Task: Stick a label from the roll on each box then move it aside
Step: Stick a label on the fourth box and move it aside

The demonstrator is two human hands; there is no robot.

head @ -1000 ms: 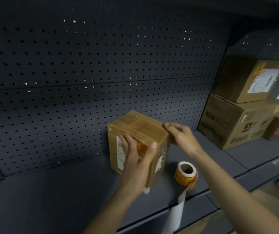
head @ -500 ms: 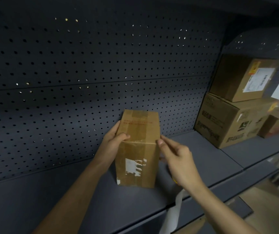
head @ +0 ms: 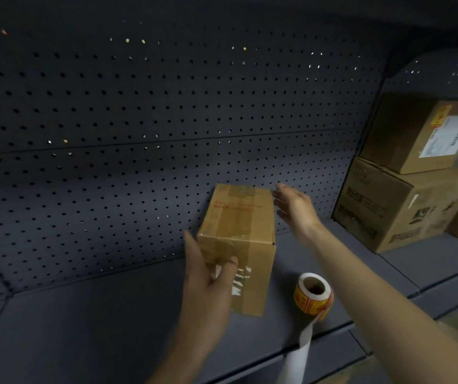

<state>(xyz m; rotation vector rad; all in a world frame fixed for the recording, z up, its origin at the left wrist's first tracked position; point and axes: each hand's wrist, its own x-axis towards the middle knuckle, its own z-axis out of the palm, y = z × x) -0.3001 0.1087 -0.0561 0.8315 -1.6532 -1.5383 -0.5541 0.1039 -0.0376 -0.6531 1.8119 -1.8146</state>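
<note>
A small brown cardboard box (head: 240,225), taped along its top, stands upright on the dark shelf (head: 97,322) close to the perforated back wall. My left hand (head: 208,286) lies against its lower front-left corner, fingers straight along the left side and thumb across the front face. My right hand (head: 294,206) reaches past the box's upper right edge with straight fingers, at or just touching the side. The label roll (head: 312,293), yellow and red with a white core, stands to the right of the box, touched by neither hand.
A white backing strip (head: 301,347) trails from the roll over the shelf's front edge. Larger cardboard boxes (head: 383,209) are stacked at the far right, one (head: 416,134) on top with a white shipping label. The perforated panel (head: 139,134) closes the back.
The box was turned in both hands and now stands on the shelf. My right hand moved from its near right side to its far right edge, uncovering the roll. My left hand slid to the front-left corner.
</note>
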